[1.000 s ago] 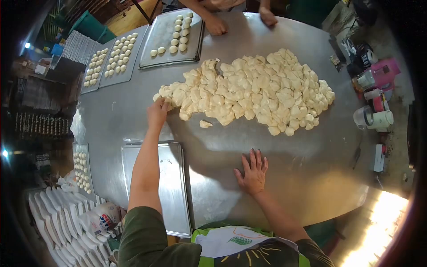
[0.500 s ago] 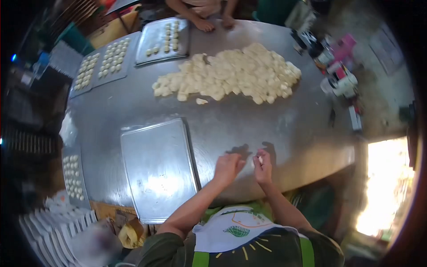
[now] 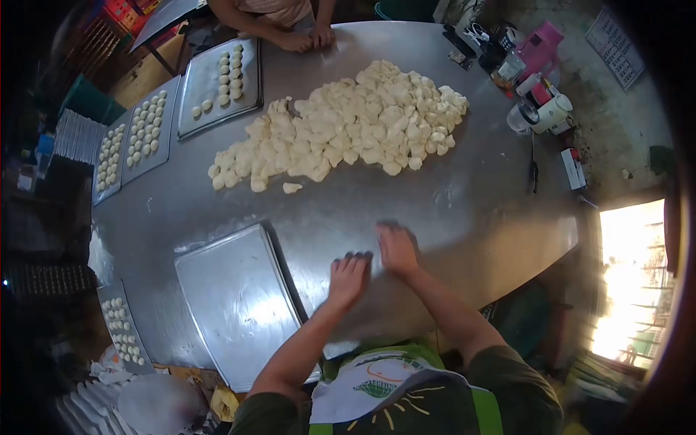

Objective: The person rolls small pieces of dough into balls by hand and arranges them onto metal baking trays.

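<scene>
My left hand (image 3: 349,278) is palm down on the steel table (image 3: 464,217), its fingers bent and held together. Close by on its right, my right hand (image 3: 397,249) is also palm down, cupped and slightly blurred. Whatever is under either palm is hidden. To the left of my hands lies a bare metal baking tray (image 3: 232,290). Beyond them spreads a large heap of cut dough pieces (image 3: 362,119), and one loose dough piece (image 3: 292,188) lies just in front of it.
At the back left, a tray (image 3: 190,123) and flat sheets carry rows of dough balls (image 3: 147,127). Another sheet of dough balls (image 3: 122,330) sits at the left edge. A co-worker's hands (image 3: 308,40) rest at the far edge. A pink jug (image 3: 540,47) and containers stand at the right.
My hands have turned palm down, and the right one has moved left, closer to the left hand. White dough showing in my right hand is now out of sight. The view has shifted.
</scene>
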The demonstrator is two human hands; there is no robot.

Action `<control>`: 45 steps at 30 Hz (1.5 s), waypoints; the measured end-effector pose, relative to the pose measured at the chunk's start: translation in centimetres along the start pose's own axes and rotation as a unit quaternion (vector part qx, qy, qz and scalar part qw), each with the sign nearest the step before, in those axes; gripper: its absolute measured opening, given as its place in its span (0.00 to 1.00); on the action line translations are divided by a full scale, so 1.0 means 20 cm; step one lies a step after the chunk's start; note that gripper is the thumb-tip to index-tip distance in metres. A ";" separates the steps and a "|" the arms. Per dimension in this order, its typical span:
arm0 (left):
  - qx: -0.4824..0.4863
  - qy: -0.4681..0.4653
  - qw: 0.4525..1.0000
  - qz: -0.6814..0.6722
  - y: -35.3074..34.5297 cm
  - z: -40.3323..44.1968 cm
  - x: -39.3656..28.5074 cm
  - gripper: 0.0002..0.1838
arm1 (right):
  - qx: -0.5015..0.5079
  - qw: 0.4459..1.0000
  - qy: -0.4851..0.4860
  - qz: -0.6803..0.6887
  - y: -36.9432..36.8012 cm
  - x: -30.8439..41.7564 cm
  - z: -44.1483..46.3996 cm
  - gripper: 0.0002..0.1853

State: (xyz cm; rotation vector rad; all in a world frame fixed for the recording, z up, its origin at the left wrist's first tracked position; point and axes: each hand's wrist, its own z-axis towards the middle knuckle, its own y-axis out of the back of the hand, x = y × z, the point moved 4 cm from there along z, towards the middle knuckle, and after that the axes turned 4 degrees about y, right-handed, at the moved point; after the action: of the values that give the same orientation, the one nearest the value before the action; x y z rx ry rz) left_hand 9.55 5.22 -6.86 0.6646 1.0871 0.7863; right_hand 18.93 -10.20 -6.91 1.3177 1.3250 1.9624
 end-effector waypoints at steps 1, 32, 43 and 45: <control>0.006 0.008 1.000 0.018 0.07 -0.05 0.04 0.14 | -0.062 0.994 0.079 0.033 0.00 -0.02 -0.10 0.13; 0.012 0.188 0.965 -0.183 0.43 -0.14 0.32 0.15 | -0.041 0.995 0.039 0.087 0.04 0.30 0.18 0.17; -0.095 0.234 0.967 -0.006 1.11 -0.37 0.94 0.21 | 0.007 0.961 0.277 0.001 -0.33 1.49 0.44 0.21; -0.076 0.251 0.965 -0.028 1.11 -0.39 0.93 0.21 | -0.034 0.958 0.281 0.056 -0.28 1.49 0.45 0.23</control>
State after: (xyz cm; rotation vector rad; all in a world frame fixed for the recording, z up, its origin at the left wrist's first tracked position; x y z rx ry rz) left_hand 1.97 33.66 -1.15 0.3051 1.4791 1.0089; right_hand 12.41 19.04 2.93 0.8401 1.4231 2.5584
